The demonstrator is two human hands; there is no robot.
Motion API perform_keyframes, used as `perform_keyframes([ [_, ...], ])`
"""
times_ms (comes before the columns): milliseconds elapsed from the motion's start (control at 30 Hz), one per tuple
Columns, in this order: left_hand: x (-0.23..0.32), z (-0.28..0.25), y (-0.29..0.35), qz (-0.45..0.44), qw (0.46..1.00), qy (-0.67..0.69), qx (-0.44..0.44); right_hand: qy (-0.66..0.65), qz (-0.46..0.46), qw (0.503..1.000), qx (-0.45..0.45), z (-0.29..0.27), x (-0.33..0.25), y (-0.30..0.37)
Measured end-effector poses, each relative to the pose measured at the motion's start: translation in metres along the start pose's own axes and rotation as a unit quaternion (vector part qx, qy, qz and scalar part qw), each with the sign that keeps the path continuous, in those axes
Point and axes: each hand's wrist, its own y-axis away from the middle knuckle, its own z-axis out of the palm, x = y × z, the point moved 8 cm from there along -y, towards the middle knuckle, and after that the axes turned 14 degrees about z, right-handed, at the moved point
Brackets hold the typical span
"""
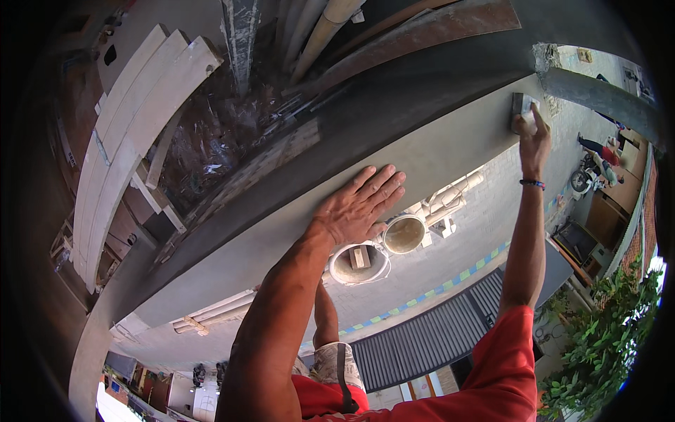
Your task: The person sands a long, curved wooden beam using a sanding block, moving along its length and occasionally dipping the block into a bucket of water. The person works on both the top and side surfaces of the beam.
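Note:
A long, smooth, grey plastered beam [450,137] runs diagonally from the lower left to the upper right. My left hand [358,204] lies flat on its top, fingers spread and holding nothing. At the beam's far right end, my right hand [536,141] is closed round a small grey-white block [519,105] pressed against the plaster. What the block is made of cannot be made out. A dark band sits on the right wrist. Below the beam, close to my left hand, stand a white bucket [358,281] with a piece of wood inside and a second bucket [404,235].
Pale boards [133,141] stand at the left. A rusty-brown beam [436,32] and poles [327,32] are at the top. Pipes [453,199] lie beside the buckets. A dark slatted gate [429,337], a motorcycle [582,179], people [606,155] and a leafy tree [598,344] are farther off.

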Motion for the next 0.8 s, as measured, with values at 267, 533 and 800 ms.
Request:
perform_keyframes([
  [267,-0.001,0.006,0.013,-0.017,0.999,-0.013,-0.031,0.019,-0.091,0.995,-0.033,0.020,-0.079,0.112],
  [533,-0.002,0.007,0.015,-0.023,0.999,-0.005,-0.032,0.013,-0.158,0.987,-0.040,0.037,-0.119,0.117],
  [800,0.001,-0.001,0.002,-0.004,1.000,-0.009,-0.015,0.070,-0.023,0.996,0.058,0.005,-0.031,-0.015],
])
